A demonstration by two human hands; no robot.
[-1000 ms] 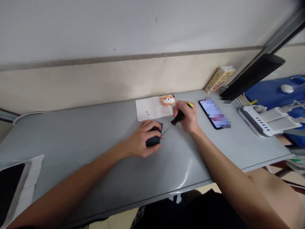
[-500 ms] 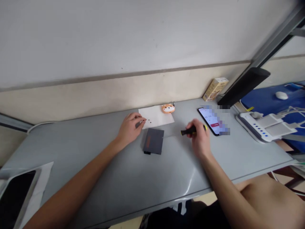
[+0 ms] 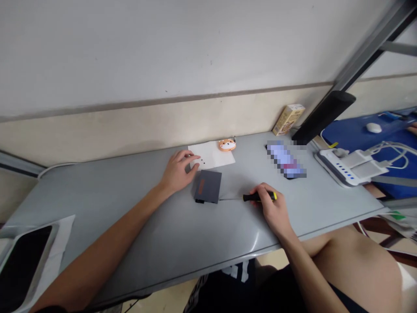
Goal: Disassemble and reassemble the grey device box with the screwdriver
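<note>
A screwdriver (image 3: 257, 197) with a black and yellow handle is in my right hand (image 3: 270, 208). Its thin shaft points left, and the tip is at or very near the lower right edge of a dark grey flat box (image 3: 209, 187) lying on the table. My left hand (image 3: 179, 171) hovers at the left edge of a white sheet of paper (image 3: 213, 158), thumb and forefinger apart with nothing visible between them. Several tiny dark screws (image 3: 202, 161) lie on the paper beside those fingertips.
An orange and white animal-faced pouch (image 3: 227, 145) sits on the paper. Rightward are a phone (image 3: 286, 160), a small carton (image 3: 288, 119), a black cylinder (image 3: 324, 117) and a power strip (image 3: 350, 167) with plugs. A dark tablet-like device (image 3: 28, 265) lies at the near left of the grey table (image 3: 137, 248).
My right hand has lowered the screwdriver, bringing its tip from the box's upper right side to its lower right corner. My left thumb and forefinger have parted.
</note>
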